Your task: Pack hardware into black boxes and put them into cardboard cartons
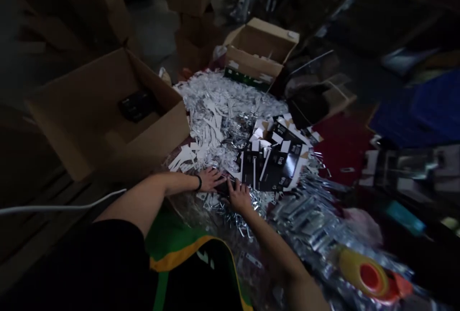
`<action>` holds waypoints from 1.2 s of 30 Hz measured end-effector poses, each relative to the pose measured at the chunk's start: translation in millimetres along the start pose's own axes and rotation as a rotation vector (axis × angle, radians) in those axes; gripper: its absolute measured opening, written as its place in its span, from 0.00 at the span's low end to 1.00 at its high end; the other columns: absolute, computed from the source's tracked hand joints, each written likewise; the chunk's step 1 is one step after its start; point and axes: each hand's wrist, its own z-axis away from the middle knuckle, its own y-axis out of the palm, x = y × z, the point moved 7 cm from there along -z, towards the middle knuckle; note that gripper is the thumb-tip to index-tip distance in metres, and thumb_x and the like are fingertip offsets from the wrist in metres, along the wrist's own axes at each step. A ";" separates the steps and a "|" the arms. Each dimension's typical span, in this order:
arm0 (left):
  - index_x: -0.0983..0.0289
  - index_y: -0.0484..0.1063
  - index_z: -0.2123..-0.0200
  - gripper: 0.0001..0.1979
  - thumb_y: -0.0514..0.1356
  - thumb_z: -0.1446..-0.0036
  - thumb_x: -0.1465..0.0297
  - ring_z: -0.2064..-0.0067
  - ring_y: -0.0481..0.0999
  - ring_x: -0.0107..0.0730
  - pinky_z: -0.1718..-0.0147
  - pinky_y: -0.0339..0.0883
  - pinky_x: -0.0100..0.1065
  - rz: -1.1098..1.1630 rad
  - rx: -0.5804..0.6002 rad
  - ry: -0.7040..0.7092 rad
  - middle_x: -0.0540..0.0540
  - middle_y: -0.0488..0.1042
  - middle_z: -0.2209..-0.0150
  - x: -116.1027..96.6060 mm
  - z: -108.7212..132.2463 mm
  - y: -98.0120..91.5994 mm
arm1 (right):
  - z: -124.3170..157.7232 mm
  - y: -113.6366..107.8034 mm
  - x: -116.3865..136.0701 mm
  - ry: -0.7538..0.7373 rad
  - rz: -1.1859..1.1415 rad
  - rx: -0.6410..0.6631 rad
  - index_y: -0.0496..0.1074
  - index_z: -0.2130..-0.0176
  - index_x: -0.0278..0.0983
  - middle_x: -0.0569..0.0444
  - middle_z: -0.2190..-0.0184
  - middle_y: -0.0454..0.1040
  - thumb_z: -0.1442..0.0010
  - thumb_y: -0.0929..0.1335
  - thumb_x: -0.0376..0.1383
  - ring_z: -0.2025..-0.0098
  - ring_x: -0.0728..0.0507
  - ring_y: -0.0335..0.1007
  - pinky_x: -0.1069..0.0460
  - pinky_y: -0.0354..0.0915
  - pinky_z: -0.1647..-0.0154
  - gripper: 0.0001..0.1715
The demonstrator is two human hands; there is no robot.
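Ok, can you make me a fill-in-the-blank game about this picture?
1. The band on the left hand is ____.
2. The open box beside the left arm is made of ____.
3. The yellow roll has a ____ centre.
4. The small metal parts near the right hand look ____.

Answers: black; cardboard; red; silver

Open cardboard box [108, 124] blocked L hand [210, 179] on left; black card stack [273, 162] sat just far of R hand [239, 197]; only passage ran right over foil packs [305, 220], up to yellow roll [362, 275] near right.
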 end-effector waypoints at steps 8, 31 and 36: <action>0.58 0.73 0.39 0.37 0.72 0.53 0.57 0.41 0.77 0.59 0.50 0.74 0.50 0.174 0.218 -0.174 0.70 0.74 0.39 -35.7 -30.9 -42.9 | -17.9 -25.7 -78.5 0.238 -0.252 -0.062 0.70 0.33 0.46 0.40 0.34 0.69 0.25 0.54 0.51 0.32 0.28 0.64 0.29 0.58 0.34 0.32; 0.69 0.70 0.51 0.26 0.59 0.37 0.51 0.34 0.68 0.62 0.39 0.61 0.69 0.194 -0.518 -1.142 0.68 0.76 0.47 377.4 162.6 -198.3 | 69.8 -127.9 -209.1 1.008 -0.339 -0.510 0.73 0.44 0.27 0.30 0.62 0.78 0.34 0.58 0.44 0.61 0.28 0.78 0.37 0.70 0.59 0.30; 0.58 0.73 0.58 0.28 0.61 0.50 0.41 0.34 0.69 0.66 0.39 0.57 0.77 0.326 -0.697 -0.934 0.58 0.80 0.51 361.0 135.7 -284.5 | 96.7 -132.8 -216.6 0.753 -0.880 -0.854 0.76 0.52 0.39 0.45 0.59 0.81 0.39 0.65 0.56 0.57 0.36 0.76 0.42 0.73 0.56 0.29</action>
